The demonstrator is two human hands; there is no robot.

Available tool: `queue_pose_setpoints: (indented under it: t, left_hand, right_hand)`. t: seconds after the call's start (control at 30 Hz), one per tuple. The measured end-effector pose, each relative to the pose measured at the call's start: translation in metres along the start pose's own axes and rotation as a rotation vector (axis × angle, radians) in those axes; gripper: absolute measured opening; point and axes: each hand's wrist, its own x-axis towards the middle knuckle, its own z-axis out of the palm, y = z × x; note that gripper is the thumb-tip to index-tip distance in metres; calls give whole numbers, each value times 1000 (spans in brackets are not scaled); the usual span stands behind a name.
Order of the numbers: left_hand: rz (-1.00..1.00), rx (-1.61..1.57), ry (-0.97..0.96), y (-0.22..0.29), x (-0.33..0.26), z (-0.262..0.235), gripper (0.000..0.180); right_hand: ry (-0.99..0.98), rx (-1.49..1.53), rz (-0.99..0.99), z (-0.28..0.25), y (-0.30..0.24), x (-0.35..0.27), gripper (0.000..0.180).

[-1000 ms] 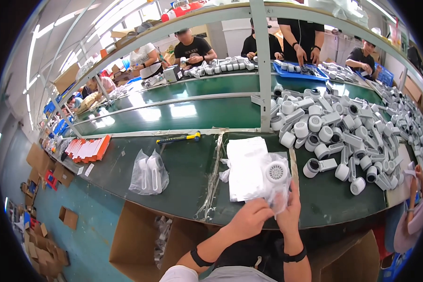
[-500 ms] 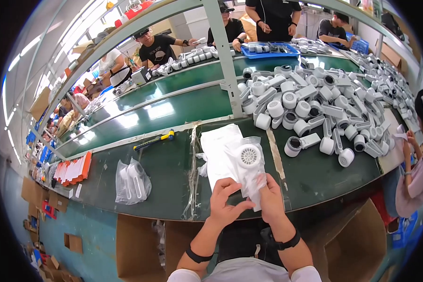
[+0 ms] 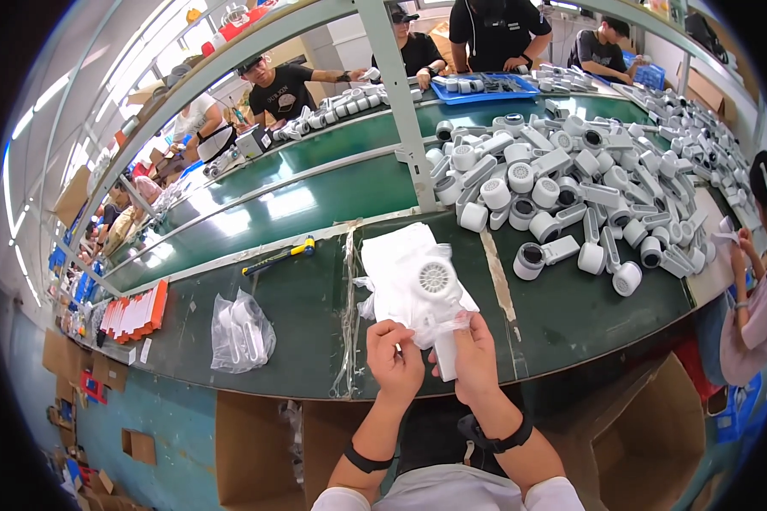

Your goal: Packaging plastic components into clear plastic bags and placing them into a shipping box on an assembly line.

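Observation:
A white hair dryer point(image 3: 435, 277) with a round slotted grille lies head-away in front of me, partly inside a clear plastic bag point(image 3: 439, 324). My right hand point(image 3: 475, 359) is closed around its handle, which sticks out of the bag toward me. My left hand point(image 3: 395, 358) is closed too, its fingertips pinching the bag's edge left of the handle. Beneath the dryer's head lies a stack of white plastic bags point(image 3: 392, 260) on the dark green table point(image 3: 315, 315).
To the left lies a bagged dryer point(image 3: 243, 332), with a hammer point(image 3: 279, 255) beyond it and orange-and-white cards point(image 3: 135, 312) at far left. A large heap of dryers point(image 3: 571, 187) covers the right. Cardboard boxes point(image 3: 648, 426) stand below the table edge. Co-workers sit across the conveyor point(image 3: 290, 200).
My left hand has moved left and its fingers have closed on the bag's edge. The dryer's head has shifted slightly left, and its handle now shows bare below the bag.

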Motion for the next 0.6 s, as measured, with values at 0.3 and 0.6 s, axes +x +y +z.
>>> queue_pose_setpoints:
  t: [0.3,0.6]
  left_hand:
    - [74,-155,-54,7,13,-5,36]
    - [128,193,-27,-7,19,-17,23]
  right_hand:
    - [-40,10,-2,3,-8,-2,27]
    - [-96,70,139,9,-20,-9,26]
